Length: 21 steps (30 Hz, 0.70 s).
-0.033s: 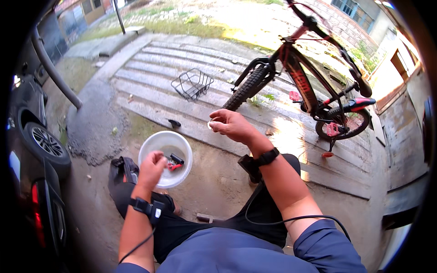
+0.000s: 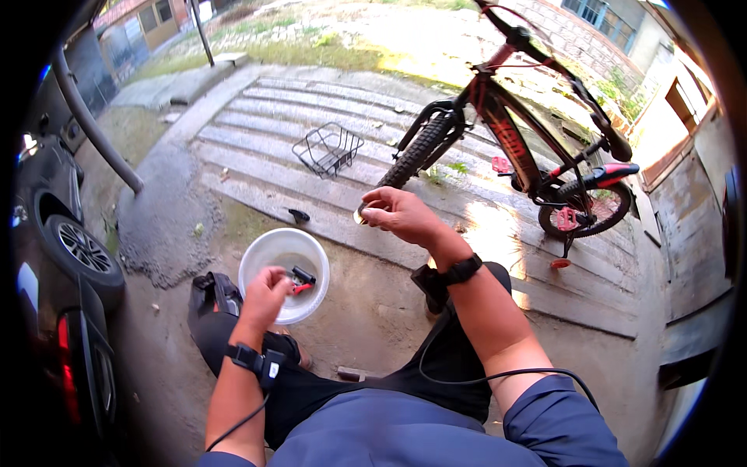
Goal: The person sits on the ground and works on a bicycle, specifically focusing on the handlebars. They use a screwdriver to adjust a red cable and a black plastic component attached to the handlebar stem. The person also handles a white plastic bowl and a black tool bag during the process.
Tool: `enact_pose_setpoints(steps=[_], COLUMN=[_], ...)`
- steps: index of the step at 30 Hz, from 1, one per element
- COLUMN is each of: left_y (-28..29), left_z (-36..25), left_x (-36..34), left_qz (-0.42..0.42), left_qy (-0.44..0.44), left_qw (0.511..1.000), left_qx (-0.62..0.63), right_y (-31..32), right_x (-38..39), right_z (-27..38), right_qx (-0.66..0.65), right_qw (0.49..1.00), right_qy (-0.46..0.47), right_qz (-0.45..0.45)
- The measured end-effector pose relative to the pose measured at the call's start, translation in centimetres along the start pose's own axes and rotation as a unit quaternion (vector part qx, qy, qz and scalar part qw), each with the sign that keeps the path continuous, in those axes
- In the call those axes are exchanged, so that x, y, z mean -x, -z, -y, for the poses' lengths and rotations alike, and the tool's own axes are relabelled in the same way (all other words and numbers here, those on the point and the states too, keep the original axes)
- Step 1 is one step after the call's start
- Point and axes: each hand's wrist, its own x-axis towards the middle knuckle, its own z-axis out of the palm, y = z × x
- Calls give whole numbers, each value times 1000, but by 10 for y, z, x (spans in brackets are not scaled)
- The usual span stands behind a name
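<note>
Seated on the ground, looking down. Left hand [image 2: 267, 294] is over the near rim of the white bowl [image 2: 274, 251], fingers closed on a small red-and-black part [image 2: 299, 280] that lies inside the bowl at about 3 o'clock of its floor. Right hand [image 2: 402, 215] is raised clear of the ground at 1 o'clock from the bowl, fingers pinched narrow on a small round metallic piece [image 2: 360, 215]; what kind of piece cannot be told at this size. Bicycle [image 2: 510, 140] stands on its kickstand on the concrete slabs [image 2: 257, 132] at 1 o'clock, well apart from both hands. A black wire basket [image 2: 327, 149] sits by itself on the slabs at 12 o'clock, off the bicycle. Judgement: work is partway, small parts are being sorted at the bowl, nothing being fitted to the bicycle yet.
</note>
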Motion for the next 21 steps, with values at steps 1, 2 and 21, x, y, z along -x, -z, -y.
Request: enact_pose_setpoints(steps=[1, 2, 21], left_y=[-6, -11, -111], left_z=[-14, -16, -152], left_x=[16, 30, 48], left_qz=[24, 35, 159], left_qy=[21, 19, -200], left_qw=[999, 998, 965], left_qx=[-15, -49, -67], right_y=[12, 24, 119], right_x=[16, 32, 228], right_z=[6, 8, 28], right_qx=[-27, -46, -53], right_qw=[1000, 999, 988], right_qy=[-5, -3, 45], right_qz=[-3, -3, -138])
